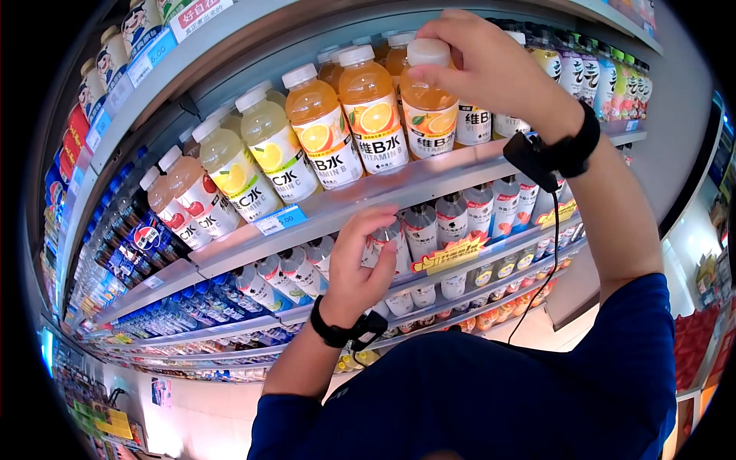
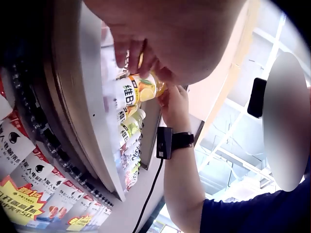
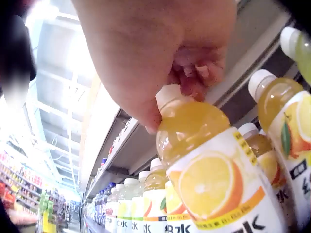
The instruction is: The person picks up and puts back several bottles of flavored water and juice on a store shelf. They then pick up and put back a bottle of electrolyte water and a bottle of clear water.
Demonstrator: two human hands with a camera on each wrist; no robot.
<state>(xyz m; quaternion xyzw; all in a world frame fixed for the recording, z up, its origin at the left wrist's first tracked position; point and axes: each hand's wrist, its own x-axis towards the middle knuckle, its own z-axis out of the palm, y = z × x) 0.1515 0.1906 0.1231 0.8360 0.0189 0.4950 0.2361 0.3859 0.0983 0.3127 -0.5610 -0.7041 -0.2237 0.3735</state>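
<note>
My right hand (image 1: 494,73) pinches the white cap (image 1: 428,52) of an orange drink bottle (image 1: 429,123) with thumb and fingers. This bottle stands at the front of the shelf row, its orange-slice label facing out. In the right wrist view the bottle (image 3: 209,179) leans a little in the picture, with the fingers at its cap (image 3: 170,99). Similar orange bottles (image 1: 376,115) stand directly left of it. Holding nothing, my left hand (image 1: 359,264) hovers before the shelf edge with its fingers loosely bent.
Pale yellow bottles (image 1: 264,146) and pinkish ones (image 1: 184,199) fill the shelf's left part. A metal shelf edge (image 1: 337,203) with a blue price tag (image 1: 280,221) runs in front. Lower shelves hold rows of clear bottles (image 1: 452,215). A black cable (image 1: 553,261) hangs from the right wrist camera.
</note>
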